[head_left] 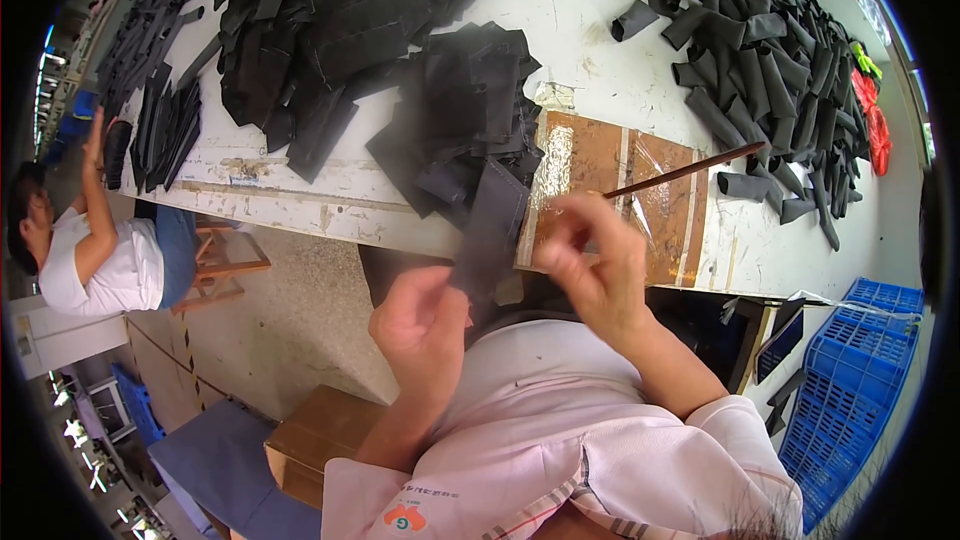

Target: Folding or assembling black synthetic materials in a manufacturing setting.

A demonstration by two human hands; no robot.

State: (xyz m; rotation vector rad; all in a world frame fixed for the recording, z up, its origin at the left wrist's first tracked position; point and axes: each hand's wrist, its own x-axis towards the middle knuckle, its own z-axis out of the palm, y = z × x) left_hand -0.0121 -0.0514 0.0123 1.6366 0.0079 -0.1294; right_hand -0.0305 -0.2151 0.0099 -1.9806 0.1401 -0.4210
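Observation:
My left hand (422, 325) is closed in front of my body, its fingertips pinching the near end of a flat black fabric piece (493, 215). The strip has a pale stitch line and stretches up to the table edge, where more black pieces (470, 90) are piled. My right hand (605, 265) hovers to the right of the strip, fingers curled and smeared by motion. Just beyond its knuckles a thin brown stick (690, 168) slants over a taped brown cardboard sheet (590, 150). Whether the right hand touches the stick cannot be made out.
A big heap of flat black pieces (350, 20) covers the table's far left. Black fabric tubes (770, 80) are piled at the right. A blue crate (850, 390) stands at lower right, a cardboard box (325, 440) at lower left. Another person (110, 260) sits at left.

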